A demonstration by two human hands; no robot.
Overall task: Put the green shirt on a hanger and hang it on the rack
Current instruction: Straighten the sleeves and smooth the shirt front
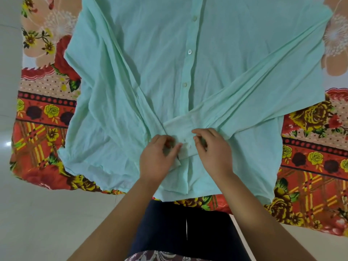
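Observation:
A light green button-up shirt [169,63] lies spread flat, front side up, on a floral bed sheet [43,113], with its hem toward me. Both long sleeves are folded inward and their cuffs [185,146] meet over the button placket near the hem. My left hand [160,157] pinches the cuff fabric from the left. My right hand [209,147] pinches the cuff from the right, beside a small white button. No hanger or rack is in view.
The red, yellow and peach floral sheet [310,166] hangs over the bed edge on both sides. A pale tiled floor [47,223] shows at the left and bottom. My dark trousers [178,227] are against the bed edge.

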